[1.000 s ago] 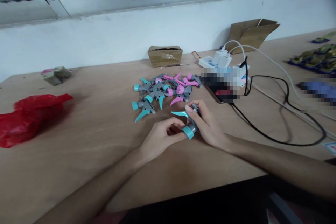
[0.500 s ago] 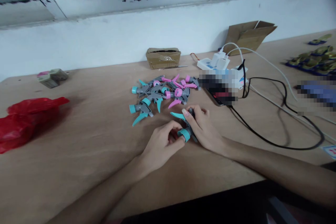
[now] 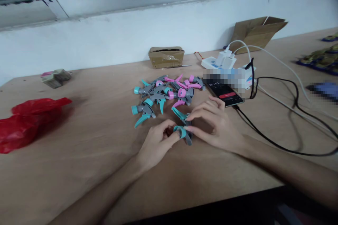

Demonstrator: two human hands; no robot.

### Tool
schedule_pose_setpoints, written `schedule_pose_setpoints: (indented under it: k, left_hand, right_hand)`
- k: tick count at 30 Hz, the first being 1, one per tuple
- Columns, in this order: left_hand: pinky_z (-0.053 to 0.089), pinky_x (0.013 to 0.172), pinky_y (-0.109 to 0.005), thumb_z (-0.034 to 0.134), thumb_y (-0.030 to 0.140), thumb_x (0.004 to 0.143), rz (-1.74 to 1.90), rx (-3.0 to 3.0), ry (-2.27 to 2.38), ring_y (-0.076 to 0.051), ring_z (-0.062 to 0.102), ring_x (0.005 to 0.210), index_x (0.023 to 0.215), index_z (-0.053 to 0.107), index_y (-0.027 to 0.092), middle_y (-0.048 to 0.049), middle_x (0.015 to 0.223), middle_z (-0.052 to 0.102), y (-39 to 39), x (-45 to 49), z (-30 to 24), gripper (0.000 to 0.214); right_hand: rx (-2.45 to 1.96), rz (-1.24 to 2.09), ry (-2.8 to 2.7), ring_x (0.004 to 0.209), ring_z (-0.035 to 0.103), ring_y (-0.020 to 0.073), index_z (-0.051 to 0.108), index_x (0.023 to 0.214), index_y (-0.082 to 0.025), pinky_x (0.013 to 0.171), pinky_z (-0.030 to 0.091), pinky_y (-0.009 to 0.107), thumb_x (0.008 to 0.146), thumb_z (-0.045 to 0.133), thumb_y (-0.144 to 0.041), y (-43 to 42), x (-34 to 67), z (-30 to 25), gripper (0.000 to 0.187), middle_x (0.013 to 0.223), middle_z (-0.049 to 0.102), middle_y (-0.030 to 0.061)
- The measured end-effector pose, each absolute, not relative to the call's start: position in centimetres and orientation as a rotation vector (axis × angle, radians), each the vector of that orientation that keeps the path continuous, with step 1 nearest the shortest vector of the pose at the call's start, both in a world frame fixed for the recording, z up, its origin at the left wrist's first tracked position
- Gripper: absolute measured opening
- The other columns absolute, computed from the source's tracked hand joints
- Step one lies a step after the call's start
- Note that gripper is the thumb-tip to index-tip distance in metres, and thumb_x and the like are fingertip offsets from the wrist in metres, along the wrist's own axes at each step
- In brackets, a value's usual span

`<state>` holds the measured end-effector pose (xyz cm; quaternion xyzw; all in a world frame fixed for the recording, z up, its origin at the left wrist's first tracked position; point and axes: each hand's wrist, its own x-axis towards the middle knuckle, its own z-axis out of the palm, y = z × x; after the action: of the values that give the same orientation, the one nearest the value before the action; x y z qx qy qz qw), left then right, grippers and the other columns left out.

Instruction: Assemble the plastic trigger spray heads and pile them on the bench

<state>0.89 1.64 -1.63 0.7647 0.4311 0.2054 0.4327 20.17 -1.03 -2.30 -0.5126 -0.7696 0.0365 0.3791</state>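
Note:
Between my two hands is a grey trigger spray head (image 3: 188, 137) with a teal collar and teal trigger, held just above or on the table. My left hand (image 3: 157, 144) pinches it at the collar, thumb on the near side. From the other side, my right hand (image 3: 216, 123) grips its grey body with thumb and fingertips, the thumb beside the collar. Just beyond lies a pile of similar spray heads (image 3: 158, 96), some with teal parts and some with pink. One teal-trigger spray head (image 3: 144, 110) lies at the pile's near left edge.
A phone (image 3: 224, 91) with a cable lies right of the pile, before a white power strip (image 3: 210, 64) with plugged chargers. Cardboard boxes (image 3: 166, 58) stand by the wall. A red plastic bag (image 3: 34, 121) lies at left. Black cable (image 3: 277, 144) loops across the right side.
My right hand has shifted its hold, its fingers opening out from around the spray head to a fingertip grip. The spray head has turned slightly, its collar moving left. My left hand stays at the collar.

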Motion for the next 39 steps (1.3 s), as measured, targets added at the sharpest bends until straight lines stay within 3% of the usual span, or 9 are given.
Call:
schedule_pose_setpoints:
  k: [5, 7, 20, 39]
  left_hand:
    - [0.043, 0.052, -0.020, 0.048, 0.035, 0.084, 0.493, 1.751, 0.988, -0.011, 0.051, 0.063, 0.085, 0.055, 0.017, 0.0011, 0.071, 0.053, 2.0, 0.4, -2.1, 0.019]
    - [0.041, 0.055, -0.021, 0.049, 0.035, 0.085, 0.472, 1.816, 0.989, -0.011, 0.051, 0.065, 0.086, 0.056, 0.017, 0.0007, 0.073, 0.054, 1.9, 0.5, -1.9, 0.020]
    - [0.035, 0.057, -0.020, 0.055, 0.029, 0.082, 0.367, 1.864, 0.915, -0.010, 0.047, 0.064, 0.086, 0.062, 0.017, 0.0035, 0.071, 0.055, 2.4, 0.6, -0.9, 0.014]
    - [0.034, 0.055, -0.022, 0.051, 0.030, 0.082, 0.373, 1.921, 0.963, -0.011, 0.045, 0.064, 0.083, 0.059, 0.017, 0.0028, 0.072, 0.055, 2.1, 0.9, -0.6, 0.015]
  right_hand:
    - [-1.177, 0.029, -2.123, 0.096, 0.057, 0.0184, 0.061, 0.101, -0.025, 0.105, 0.011, 0.049, 0.075, 0.063, -0.051, -1.6, 19.8, -2.3, 0.037, 0.098, 0.064, 0.0020]
    - [-1.183, 0.027, -2.130, 0.096, 0.056, 0.0176, 0.062, 0.101, -0.026, 0.105, 0.010, 0.049, 0.077, 0.062, -0.047, -1.7, 19.6, -2.8, 0.032, 0.100, 0.064, 0.0018]
    - [-1.097, -0.012, -2.095, 0.081, 0.056, 0.0139, 0.064, 0.101, -0.026, 0.102, 0.018, 0.044, 0.079, 0.063, -0.037, -1.9, 19.4, -3.5, 0.025, 0.078, 0.063, -0.0022]
    - [-1.105, 0.028, -2.110, 0.083, 0.055, 0.0144, 0.063, 0.104, -0.027, 0.101, 0.022, 0.044, 0.081, 0.061, -0.036, -1.9, 19.1, -3.9, 0.025, 0.078, 0.061, -0.0021]
